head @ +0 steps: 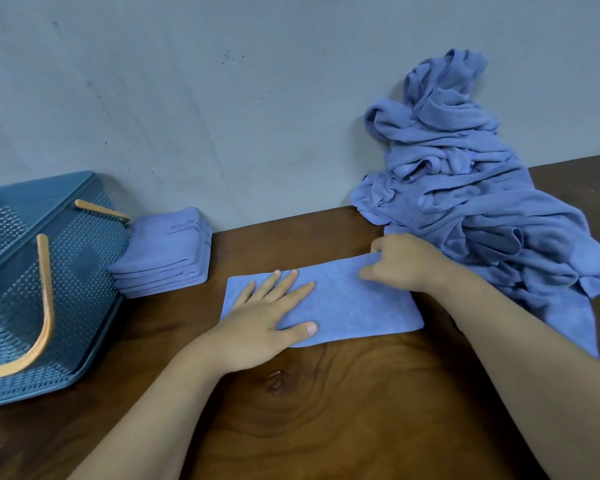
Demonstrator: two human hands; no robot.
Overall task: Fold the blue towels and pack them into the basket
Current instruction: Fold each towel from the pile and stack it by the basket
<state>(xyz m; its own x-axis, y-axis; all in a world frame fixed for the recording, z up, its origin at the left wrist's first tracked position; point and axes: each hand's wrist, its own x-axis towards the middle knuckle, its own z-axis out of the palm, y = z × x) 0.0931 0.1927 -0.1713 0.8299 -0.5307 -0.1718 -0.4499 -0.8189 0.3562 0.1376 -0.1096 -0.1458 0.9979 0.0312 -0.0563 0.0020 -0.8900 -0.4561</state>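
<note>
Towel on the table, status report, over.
Left hand flat, pressing towel. Right hand pinching its far right corner. Towel a folded strip on the table. Nothing blocking; folded stack beside basket, unfolded pile right.

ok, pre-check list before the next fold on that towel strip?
1. Left hand flat on the towel strip, pinning its left half: ok.
2. Right hand pinches the strip's far right corner: ok.
3. Strip lies flat, no visible wrinkles: ok.
4. Strip's right end free of the unfolded pile: cannot tell, the right hand and forearm cover that spot.
5. Folded stack sits neatly on the table beside the basket, out of the fold path: ok.
6. Room inside the basket: cannot tell, its interior barely shows.
</note>
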